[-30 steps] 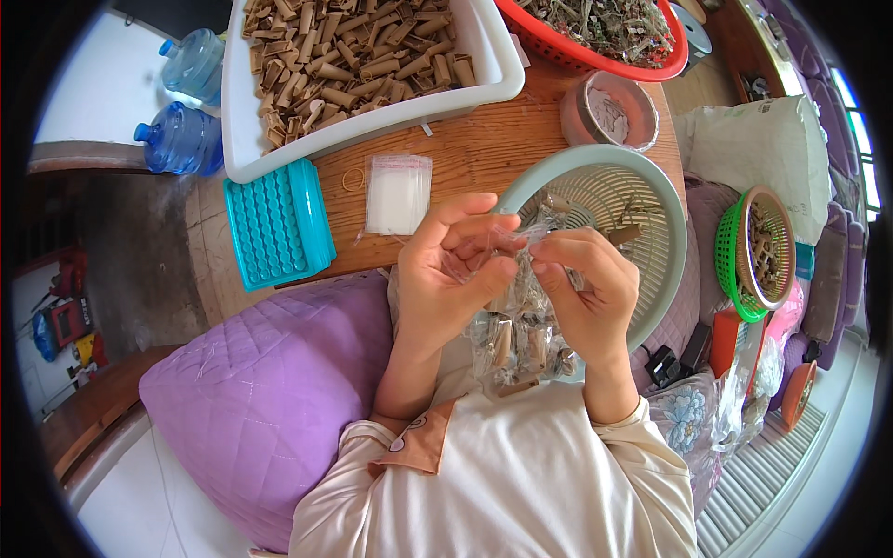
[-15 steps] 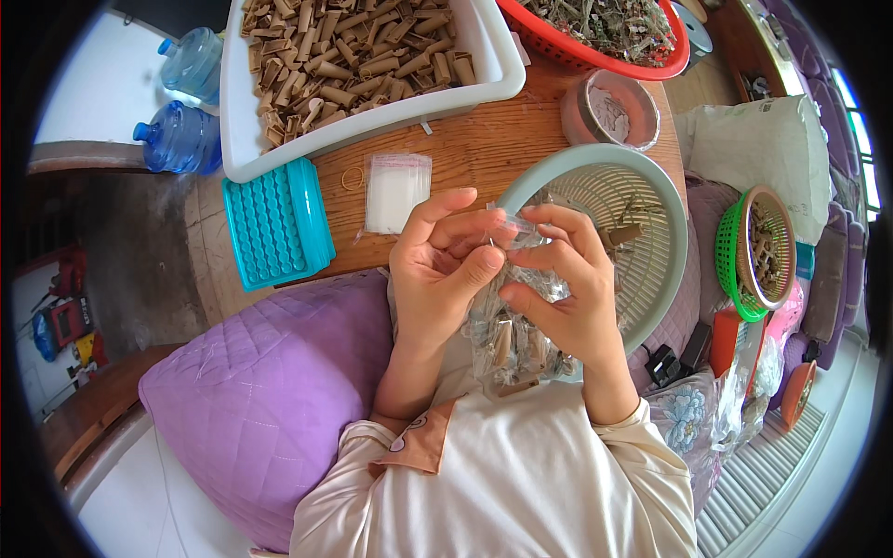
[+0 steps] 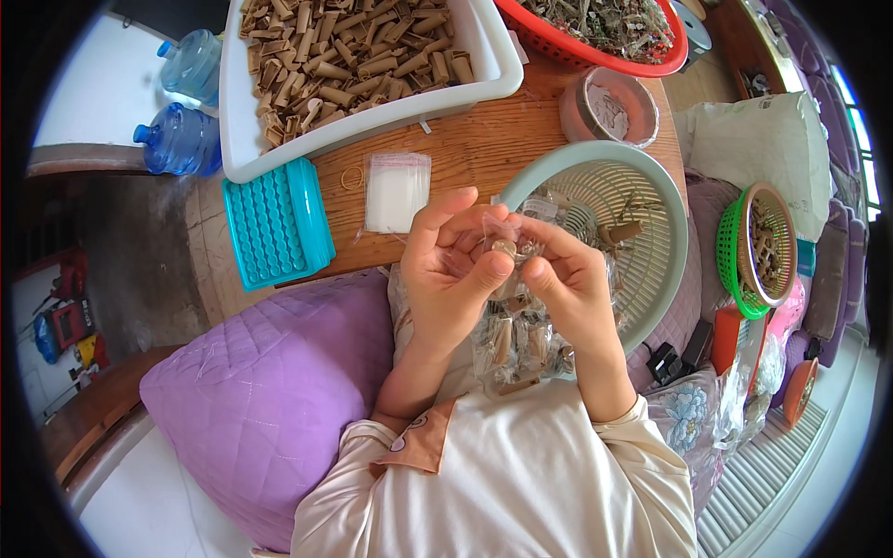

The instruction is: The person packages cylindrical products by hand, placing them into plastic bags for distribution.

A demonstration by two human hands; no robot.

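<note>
In front of my chest both hands pinch one small clear plastic bag (image 3: 499, 226). My left hand (image 3: 456, 256) grips it between thumb and fingers from the left. My right hand (image 3: 572, 279) has its thumb and fingertips on the bag's other side. A small round, pale brown end (image 3: 503, 248) shows between my thumbs; the rest of that piece is hidden by my fingers. Just below my hands lies a heap of filled clear bags (image 3: 521, 339) with brown rolled pieces inside. Beside my right hand stands a grey-green plastic basket (image 3: 677, 223), holding more bags and loose dry bits.
A white tub (image 3: 507, 79) of brown curled pieces stands on the wooden table (image 3: 479, 139). Near it are a stack of flat clear bags (image 3: 397, 192), a turquoise tray (image 3: 276, 223), a pinkish bowl (image 3: 642, 130) and a red basket (image 3: 684, 46) of dried plant matter. A purple cushion (image 3: 270, 400) lies left.
My hands have drawn closer together around the bag, and both thumbs now meet near its lower end. A round brown end has come into sight between them.
</note>
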